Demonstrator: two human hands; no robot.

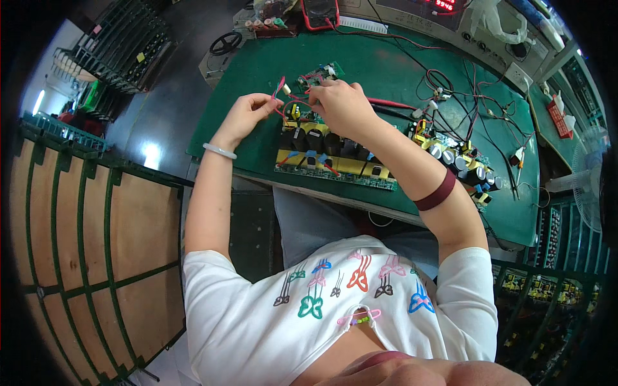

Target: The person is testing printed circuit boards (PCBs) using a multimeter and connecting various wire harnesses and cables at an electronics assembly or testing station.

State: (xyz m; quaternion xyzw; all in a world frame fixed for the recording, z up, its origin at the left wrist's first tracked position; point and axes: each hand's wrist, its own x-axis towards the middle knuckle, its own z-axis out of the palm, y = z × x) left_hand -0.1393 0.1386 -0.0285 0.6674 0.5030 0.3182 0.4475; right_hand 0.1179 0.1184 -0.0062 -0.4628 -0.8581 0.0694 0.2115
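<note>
Presently I observe both forearms raised from the near edge over the green work mat (386,71). The left hand (248,110), wrist bent and bearing a pale bangle, is pinched closed on a red wire lead (279,87), which rises from the fingertips towards the far side and ends in a small white connector. The right hand (341,106), knuckles uppermost and fingers curled downward, presses on the far left end of the circuit board (335,168); I cannot tell whether it grips a component or merely touches it, as the fingertips are hidden. The right forearm carries a dark red band near the elbow. The circuit board lies flat at the near edge of the mat, its long axis running left to right, tilted slightly nearer at the right. A second circuit board (460,164) lies just right of it, angled towards the near right. A smaller green board (322,72) sits beyond the hands.
</note>
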